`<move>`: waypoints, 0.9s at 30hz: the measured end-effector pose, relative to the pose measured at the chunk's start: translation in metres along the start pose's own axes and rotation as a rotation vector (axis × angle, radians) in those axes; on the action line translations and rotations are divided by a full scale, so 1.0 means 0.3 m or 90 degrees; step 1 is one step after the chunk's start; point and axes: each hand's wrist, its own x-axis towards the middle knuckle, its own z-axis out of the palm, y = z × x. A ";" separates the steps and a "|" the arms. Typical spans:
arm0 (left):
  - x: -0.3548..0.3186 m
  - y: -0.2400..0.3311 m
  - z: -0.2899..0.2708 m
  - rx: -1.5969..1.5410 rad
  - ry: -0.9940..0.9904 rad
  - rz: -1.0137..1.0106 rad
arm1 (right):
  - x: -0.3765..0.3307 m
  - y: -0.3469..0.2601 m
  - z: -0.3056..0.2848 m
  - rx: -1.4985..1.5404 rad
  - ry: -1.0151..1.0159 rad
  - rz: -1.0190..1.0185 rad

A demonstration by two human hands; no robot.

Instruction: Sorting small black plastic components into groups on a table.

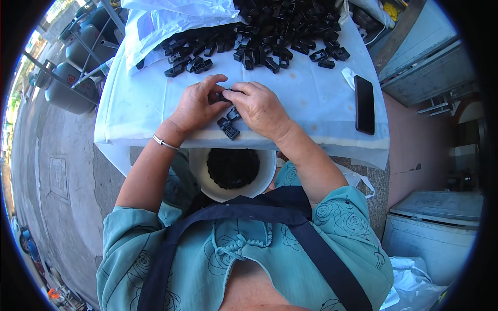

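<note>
Over the middle of the table, my left hand (199, 102) and my right hand (258, 107) meet with fingers closed around a small black plastic part (226, 95). Most of that part is covered by my fingers. Just below them, a second black plastic part (228, 128) lies loose near the table's front edge. Another black piece (233, 114) shows beside my right fingers, partly hidden. A big heap of similar black parts (280, 36) spreads across the far side of the table, apart from my hands.
A white cloth (150, 103) covers the table. To the right lie a black phone (364, 105) and a white scrap (348, 78); a white plastic bag (171, 18) sits far left. Below the front edge, a white bucket (268, 171) holds black pieces. Gas cylinders (70, 90) stand left, metal cabinets (425, 67) right.
</note>
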 end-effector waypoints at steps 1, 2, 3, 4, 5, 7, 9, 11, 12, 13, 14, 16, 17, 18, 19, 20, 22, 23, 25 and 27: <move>0.001 0.010 -0.004 -0.017 -0.018 -0.032 | 0.000 -0.003 -0.004 0.001 -0.001 0.000; -0.004 0.015 -0.009 -0.017 -0.017 -0.033 | 0.003 -0.008 -0.012 -0.024 -0.027 -0.001; -0.005 0.020 -0.018 0.032 0.002 0.028 | 0.009 -0.009 -0.021 -0.051 -0.049 -0.001; -0.003 0.023 -0.029 0.082 0.021 0.091 | 0.004 -0.010 -0.020 -0.052 -0.048 -0.002; 0.000 0.022 -0.049 0.082 0.021 0.093 | -0.007 -0.011 -0.014 -0.045 -0.042 0.009; 0.014 0.012 -0.085 0.143 0.114 0.030 | -0.020 0.008 -0.009 -0.042 -0.032 0.020; 0.055 -0.009 -0.088 0.271 0.161 0.050 | -0.014 0.045 -0.017 0.061 -0.037 -0.023; 0.083 -0.032 -0.092 0.341 0.161 0.050 | 0.004 0.071 -0.054 0.035 0.025 0.080; 0.099 -0.025 -0.082 0.387 0.121 0.014 | 0.010 0.090 -0.071 0.007 0.085 0.186; 0.115 -0.011 -0.068 0.430 0.082 -0.018 | 0.016 0.127 -0.083 0.006 0.085 0.187; 0.120 -0.006 -0.051 0.429 0.083 -0.018 | 0.022 0.169 -0.088 -0.117 0.113 0.255; 0.128 -0.003 -0.026 0.399 0.061 -0.033 | 0.030 0.187 -0.086 -0.240 0.142 0.321; 0.135 0.001 -0.025 0.390 0.050 -0.067 | 0.030 0.185 -0.081 -0.218 0.101 0.297; 0.136 0.007 -0.036 0.390 0.049 -0.068 | 0.027 0.181 -0.078 -0.196 0.060 0.274; 0.138 0.009 -0.053 0.371 0.060 -0.071 | 0.020 0.185 -0.071 -0.195 0.059 0.275; 0.140 0.011 -0.068 0.352 0.071 -0.074 | 0.007 0.195 -0.059 -0.199 0.047 0.206; 0.144 0.024 -0.090 0.330 0.072 -0.059 | 0.003 0.189 -0.059 -0.201 0.034 0.136; 0.144 0.039 -0.097 0.242 0.052 -0.117 | -0.008 0.180 -0.072 -0.170 0.020 0.146; 0.129 0.036 -0.093 0.157 0.032 -0.177 | -0.010 0.142 -0.086 -0.134 0.005 0.155; 0.107 -0.008 -0.048 -0.263 0.069 -0.133 | -0.003 0.110 -0.097 -0.070 0.064 0.230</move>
